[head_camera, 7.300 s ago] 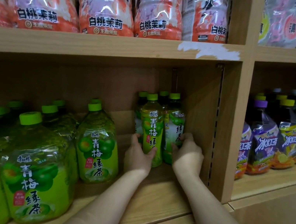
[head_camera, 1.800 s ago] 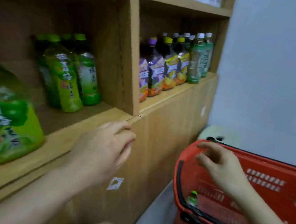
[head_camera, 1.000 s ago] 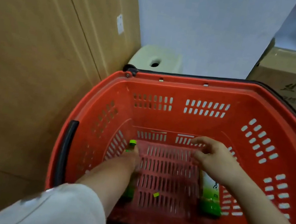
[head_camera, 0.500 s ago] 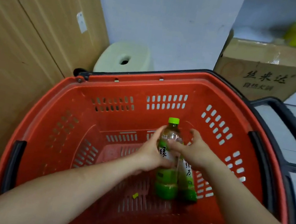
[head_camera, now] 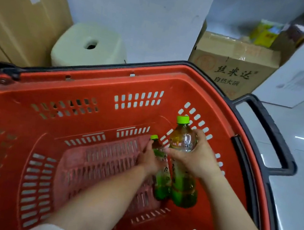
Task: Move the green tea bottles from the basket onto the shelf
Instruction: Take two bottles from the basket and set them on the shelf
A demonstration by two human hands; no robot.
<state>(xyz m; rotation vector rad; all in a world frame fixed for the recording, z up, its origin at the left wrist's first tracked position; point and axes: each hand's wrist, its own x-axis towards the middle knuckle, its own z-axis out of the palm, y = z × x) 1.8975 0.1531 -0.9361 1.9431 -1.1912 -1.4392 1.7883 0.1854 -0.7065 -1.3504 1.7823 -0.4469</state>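
I look down into a red plastic basket [head_camera: 91, 93] with black handles. Two green tea bottles with green caps stand side by side inside it, right of centre. My right hand [head_camera: 194, 157] grips the nearer, higher bottle [head_camera: 182, 171] around its shoulder. My left hand [head_camera: 150, 160] holds the lower bottle [head_camera: 161, 184] by its upper body; only its cap and base show. The shelf is out of view.
The wooden cabinet side [head_camera: 14, 13] rises at the left. A pale plastic stool [head_camera: 90, 47] stands behind the basket by the wall. A brown cardboard box [head_camera: 234, 68] and a white box [head_camera: 302, 75] sit at the back right on a glossy tiled floor [head_camera: 300, 178].
Both hands went from the shelf down into the basket and took hold of the two bottles. Since half a second ago the right-hand bottle has risen a little higher than the left one.
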